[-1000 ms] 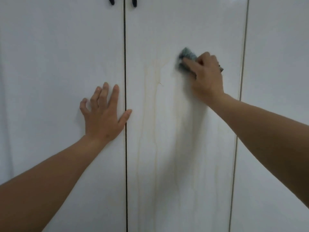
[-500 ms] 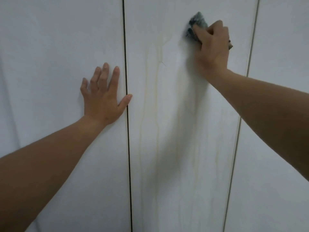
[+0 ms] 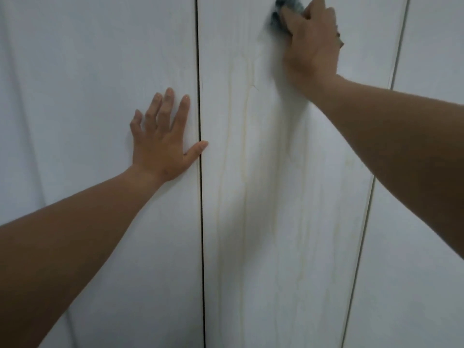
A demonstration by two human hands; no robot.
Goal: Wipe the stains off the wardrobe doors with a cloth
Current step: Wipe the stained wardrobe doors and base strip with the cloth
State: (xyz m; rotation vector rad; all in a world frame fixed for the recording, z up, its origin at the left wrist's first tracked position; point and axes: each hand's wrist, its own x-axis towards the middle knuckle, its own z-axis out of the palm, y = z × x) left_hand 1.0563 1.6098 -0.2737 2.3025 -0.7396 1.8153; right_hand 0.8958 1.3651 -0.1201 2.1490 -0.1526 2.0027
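Observation:
White wardrobe doors fill the view. The middle door [image 3: 276,222] carries several faint yellowish drip stains [image 3: 246,136] running down it. My right hand [image 3: 312,43] grips a dark grey-blue cloth [image 3: 283,8] and presses it against the top of the middle door, near the upper edge of the view; most of the cloth is hidden under my fingers. My left hand [image 3: 163,141] lies flat with fingers spread on the left door [image 3: 88,96], its thumb reaching across the dark gap between the two doors.
A dark vertical gap [image 3: 200,222] separates the left and middle doors. A thinner seam [image 3: 371,197] divides the middle door from the right door [image 3: 426,285]. No handles are in view.
My right hand has wiped upward with the cloth along the middle door. The view has tilted down, so the door handles have left the top. My left hand has stayed flat on the left door.

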